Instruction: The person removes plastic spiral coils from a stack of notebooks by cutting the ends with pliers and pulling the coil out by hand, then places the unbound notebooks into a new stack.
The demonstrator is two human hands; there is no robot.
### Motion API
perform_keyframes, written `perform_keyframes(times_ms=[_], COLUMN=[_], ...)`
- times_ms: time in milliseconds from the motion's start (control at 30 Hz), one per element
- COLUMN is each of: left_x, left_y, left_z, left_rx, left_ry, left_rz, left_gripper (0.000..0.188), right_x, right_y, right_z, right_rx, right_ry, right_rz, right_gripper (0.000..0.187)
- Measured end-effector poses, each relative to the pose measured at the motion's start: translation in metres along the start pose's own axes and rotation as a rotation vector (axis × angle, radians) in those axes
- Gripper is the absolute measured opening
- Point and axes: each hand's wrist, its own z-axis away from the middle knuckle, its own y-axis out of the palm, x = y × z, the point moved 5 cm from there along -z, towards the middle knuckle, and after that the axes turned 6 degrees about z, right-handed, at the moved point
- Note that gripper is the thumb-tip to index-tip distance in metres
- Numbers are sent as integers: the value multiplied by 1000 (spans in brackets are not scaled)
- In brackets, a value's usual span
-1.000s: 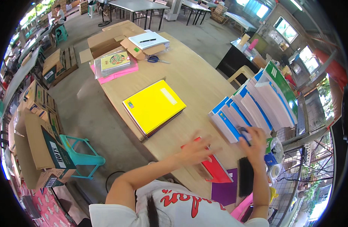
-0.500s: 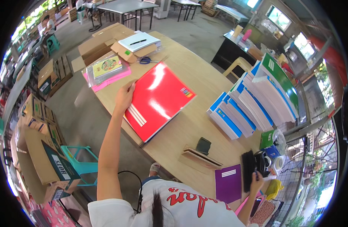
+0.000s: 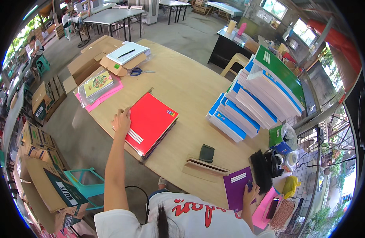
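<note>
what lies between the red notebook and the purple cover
In the head view, a long brown strip and a small dark block lie between the red notebook and the purple cover.

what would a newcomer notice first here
Probably the red notebook on the left part of the table, with the left hand at its edge. Next, the book pile on the right, green on top, then the purple cover by the right hand.
</note>
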Motion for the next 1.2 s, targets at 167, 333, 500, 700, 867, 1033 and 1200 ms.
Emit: perform_keyframes(times_ms=[167,333,500,700,867,1033,1200], left_x=[0,-49,-365,-622,-701,-721,-698], left_y=[3,-24,-151,-196,-186,-165,-205], left_z=[-8,-6,36,64,109,112,9], left_rx=[140,-145,-54,223,600,773,512], left_ry=[16,105,916,1689,1780,1819,1364], left_rz=[84,-164,923,688,280,12,789], left_gripper=[31,50,59,51,58,57,48], right_x=[5,21,32,85,57,36,19], right_y=[7,-6,-67,-121,-126,-126,-142], right_z=[12,8,-37,-67,-31,-21,-18], right_rx=[51,-7,-306,-426,-421,-378,-341], right_ry=[-31,13,7,5,104,177,273], right_rz=[43,128,-97,-392,-389,-384,-406], right_gripper=[48,58,48,38,34,35,36])
